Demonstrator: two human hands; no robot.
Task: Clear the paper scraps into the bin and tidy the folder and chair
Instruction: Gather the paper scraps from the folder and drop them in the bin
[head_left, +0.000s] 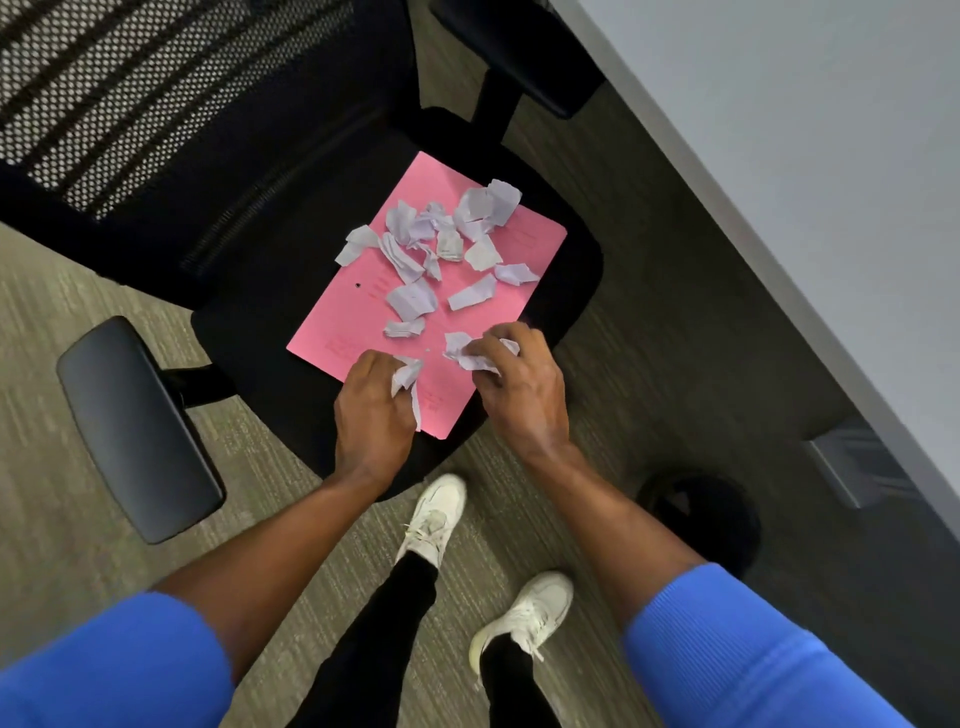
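Note:
A pink folder (353, 322) lies flat on the black seat of an office chair (260, 322). Several torn white paper scraps (413, 299) are scattered over the folder, most toward its far end. My left hand (371, 410) is at the folder's near edge, fingers closed on a few crumpled scraps. My right hand (519, 387) is beside it on the near right corner, also closed on a bunch of scraps. No bin is clearly recognisable in view.
The chair's mesh backrest (156, 104) rises at the upper left, with armrests at left (135, 426) and top (519, 47). A grey desk edge (779, 260) runs along the right, a round dark object (701, 519) on the floor under it. My feet stand on carpet below.

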